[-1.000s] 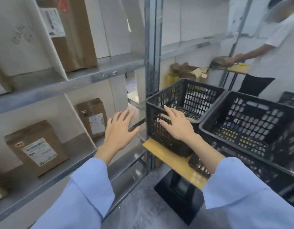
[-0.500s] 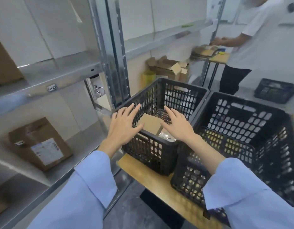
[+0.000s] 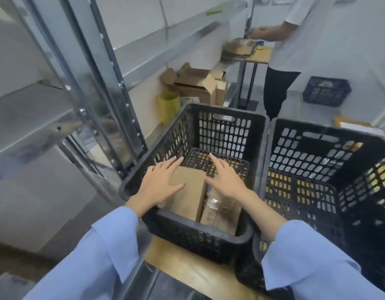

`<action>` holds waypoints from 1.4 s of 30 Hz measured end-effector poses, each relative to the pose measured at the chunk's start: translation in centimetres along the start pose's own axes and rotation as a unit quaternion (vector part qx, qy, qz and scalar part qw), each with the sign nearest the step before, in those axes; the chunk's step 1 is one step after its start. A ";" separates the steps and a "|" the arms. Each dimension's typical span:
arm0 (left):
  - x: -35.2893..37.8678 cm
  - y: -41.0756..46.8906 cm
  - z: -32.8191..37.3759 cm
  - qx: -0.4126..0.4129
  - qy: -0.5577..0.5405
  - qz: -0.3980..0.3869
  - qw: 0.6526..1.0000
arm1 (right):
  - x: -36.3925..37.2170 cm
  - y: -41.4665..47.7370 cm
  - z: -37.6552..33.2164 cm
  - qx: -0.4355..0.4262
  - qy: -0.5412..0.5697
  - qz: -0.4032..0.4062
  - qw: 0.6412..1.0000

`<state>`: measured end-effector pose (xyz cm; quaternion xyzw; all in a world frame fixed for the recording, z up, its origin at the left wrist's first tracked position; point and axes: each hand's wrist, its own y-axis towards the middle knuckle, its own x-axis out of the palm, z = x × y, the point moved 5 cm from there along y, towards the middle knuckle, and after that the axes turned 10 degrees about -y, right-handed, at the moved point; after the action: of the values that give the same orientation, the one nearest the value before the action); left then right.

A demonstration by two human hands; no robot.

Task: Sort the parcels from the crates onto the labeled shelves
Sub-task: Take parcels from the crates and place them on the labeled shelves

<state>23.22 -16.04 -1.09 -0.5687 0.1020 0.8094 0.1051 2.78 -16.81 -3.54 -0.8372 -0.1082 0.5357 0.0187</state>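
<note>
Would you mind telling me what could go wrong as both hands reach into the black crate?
The left hand lies open on the brown cardboard parcel, ungripped, so it may slip. The right hand hovers over a clear-wrapped parcel; lifting both together risks a fumble. The black plastic crate sits near the wooden tabletop's edge.

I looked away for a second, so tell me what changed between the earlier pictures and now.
Both hands moved from in front of the shelves into the left crate. The left hand now lies open on the brown parcel; the right hand hovers open beside it. Nothing is gripped yet. The crates stayed on the wooden table, and the right crate looks empty.
</note>
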 end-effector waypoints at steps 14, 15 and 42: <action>8.9 7.6 1.5 0.152 -0.179 -0.175 0.956 | 0.5 -1.8 1.4 0.113 0.097 0.030 0.988; 9.4 7.7 1.8 0.157 -0.194 -0.181 0.951 | 0.6 -2.5 1.2 0.114 0.104 0.028 0.988; 14.1 5.6 2.6 0.109 -0.332 -0.342 0.872 | 1.2 -3.1 1.1 0.221 0.079 -0.003 0.972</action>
<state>14.62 -19.93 -13.21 -0.2504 -0.0523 0.8477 0.4648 1.72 -13.67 -4.61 -0.8520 0.0119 0.4782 0.2130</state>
